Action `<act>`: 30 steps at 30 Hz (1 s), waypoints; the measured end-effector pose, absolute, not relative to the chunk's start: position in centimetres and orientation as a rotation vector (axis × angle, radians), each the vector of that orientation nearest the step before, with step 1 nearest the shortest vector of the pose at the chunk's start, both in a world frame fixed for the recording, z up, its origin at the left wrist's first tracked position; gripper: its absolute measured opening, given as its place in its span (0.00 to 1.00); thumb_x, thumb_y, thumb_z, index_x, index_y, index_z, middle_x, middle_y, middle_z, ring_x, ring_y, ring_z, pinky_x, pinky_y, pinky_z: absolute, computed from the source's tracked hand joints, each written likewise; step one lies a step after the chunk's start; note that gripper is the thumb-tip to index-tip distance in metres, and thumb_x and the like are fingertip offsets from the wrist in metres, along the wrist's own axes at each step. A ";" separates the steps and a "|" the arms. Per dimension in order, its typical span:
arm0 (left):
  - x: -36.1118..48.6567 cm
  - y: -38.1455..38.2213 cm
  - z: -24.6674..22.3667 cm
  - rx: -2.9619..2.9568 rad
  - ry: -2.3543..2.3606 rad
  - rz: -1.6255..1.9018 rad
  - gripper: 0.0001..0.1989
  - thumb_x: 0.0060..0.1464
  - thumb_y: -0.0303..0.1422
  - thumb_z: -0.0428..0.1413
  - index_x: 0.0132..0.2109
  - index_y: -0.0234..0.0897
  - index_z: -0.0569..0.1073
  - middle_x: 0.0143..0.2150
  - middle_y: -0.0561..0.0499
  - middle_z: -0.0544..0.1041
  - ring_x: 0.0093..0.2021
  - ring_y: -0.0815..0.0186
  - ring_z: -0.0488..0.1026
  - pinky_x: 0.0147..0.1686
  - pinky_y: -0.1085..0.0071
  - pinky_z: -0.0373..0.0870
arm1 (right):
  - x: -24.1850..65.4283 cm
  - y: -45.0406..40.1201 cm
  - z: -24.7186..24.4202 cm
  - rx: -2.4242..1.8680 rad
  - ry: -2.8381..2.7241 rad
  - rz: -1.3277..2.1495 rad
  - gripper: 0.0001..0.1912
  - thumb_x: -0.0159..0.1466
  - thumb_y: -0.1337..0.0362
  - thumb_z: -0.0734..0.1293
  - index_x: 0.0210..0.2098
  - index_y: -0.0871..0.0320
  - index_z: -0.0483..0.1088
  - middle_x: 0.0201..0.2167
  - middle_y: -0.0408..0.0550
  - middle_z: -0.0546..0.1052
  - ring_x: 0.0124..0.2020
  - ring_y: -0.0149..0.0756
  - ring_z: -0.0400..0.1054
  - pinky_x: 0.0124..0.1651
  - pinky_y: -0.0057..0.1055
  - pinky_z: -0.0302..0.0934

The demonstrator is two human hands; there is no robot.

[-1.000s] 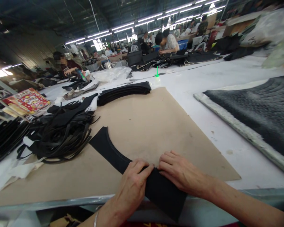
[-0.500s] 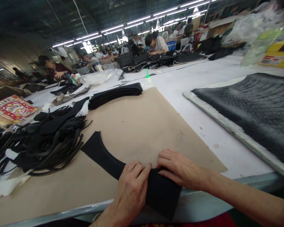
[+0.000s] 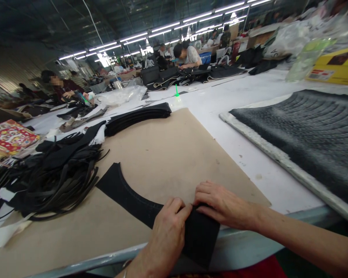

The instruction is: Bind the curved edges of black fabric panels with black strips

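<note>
A curved black fabric-like piece (image 3: pixel 133 199) lies on brown board at the table's front, its right end hanging over the edge. A narrow rim, apparently folded over, runs along its concave side. My left hand (image 3: pixel 172 226) is closed on this rim, thumb and fingertips pressing it down near the middle. Close to its right, my right hand (image 3: pixel 217 202) pinches the same rim with bent fingers. The fingertips of both hands nearly meet, and what lies right under them is hidden.
A stack of similar curved black pieces (image 3: pixel 139 117) lies at the board's far edge. Black strips (image 3: pixel 66 181) are heaped on the left. To the right is a textured black sheet on a pale slab (image 3: pixel 258 144). Behind stands a green-tipped bottle (image 3: pixel 176 94); co-workers sit farther back.
My left hand has slid a little to the right along the rim, closer to my right hand. The whole view has shifted slightly.
</note>
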State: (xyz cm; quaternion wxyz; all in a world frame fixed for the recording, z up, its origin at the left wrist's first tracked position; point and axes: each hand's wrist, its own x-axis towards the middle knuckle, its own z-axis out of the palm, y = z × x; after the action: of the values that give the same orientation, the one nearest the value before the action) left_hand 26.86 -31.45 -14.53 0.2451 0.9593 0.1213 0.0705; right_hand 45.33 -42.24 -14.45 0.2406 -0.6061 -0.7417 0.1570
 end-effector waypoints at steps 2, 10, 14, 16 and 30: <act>26.8 -31.5 -14.8 2.639 0.310 0.209 0.16 0.61 0.22 0.44 0.49 0.35 0.73 0.38 0.47 0.71 0.39 0.60 0.66 0.40 0.62 0.71 | 45.5 -42.5 -14.5 -1.671 -2.031 0.420 0.04 0.66 0.69 0.61 0.38 0.58 0.69 0.35 0.47 0.71 0.40 0.36 0.64 0.45 0.34 0.58; 26.6 -31.8 -15.5 2.778 0.243 0.292 0.20 0.61 0.24 0.45 0.57 0.36 0.69 0.37 0.46 0.69 0.37 0.60 0.64 0.37 0.63 0.71 | 46.0 -43.5 -14.3 -1.684 -2.094 0.346 0.06 0.67 0.69 0.60 0.38 0.58 0.69 0.35 0.47 0.71 0.39 0.36 0.64 0.43 0.33 0.56; 26.7 -31.9 -15.7 2.869 0.218 0.310 0.21 0.61 0.23 0.45 0.59 0.39 0.68 0.37 0.46 0.69 0.37 0.60 0.64 0.36 0.64 0.70 | 46.3 -44.0 -14.2 -1.684 -2.137 0.297 0.09 0.69 0.69 0.57 0.38 0.58 0.69 0.35 0.48 0.70 0.39 0.35 0.63 0.42 0.33 0.55; 26.8 -31.9 -15.8 2.912 0.211 0.309 0.22 0.61 0.23 0.45 0.60 0.40 0.67 0.37 0.46 0.68 0.37 0.60 0.64 0.36 0.65 0.69 | 46.4 -44.2 -14.2 -1.677 -2.150 0.278 0.11 0.70 0.69 0.56 0.38 0.58 0.70 0.34 0.48 0.70 0.38 0.35 0.62 0.42 0.33 0.55; 27.0 -32.1 -15.8 3.050 0.165 0.260 0.25 0.59 0.22 0.49 0.61 0.44 0.64 0.39 0.48 0.67 0.38 0.60 0.64 0.39 0.63 0.69 | 46.8 -45.3 -14.1 -1.711 -2.174 0.277 0.13 0.67 0.74 0.56 0.44 0.59 0.70 0.37 0.50 0.71 0.40 0.37 0.61 0.44 0.36 0.55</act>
State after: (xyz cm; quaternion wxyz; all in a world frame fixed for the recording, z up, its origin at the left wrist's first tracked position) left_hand 26.98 -32.11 -15.78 0.0380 0.9942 0.0539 0.0848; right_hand 46.78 -45.31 -14.10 0.1796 -0.6052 -0.7693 0.0979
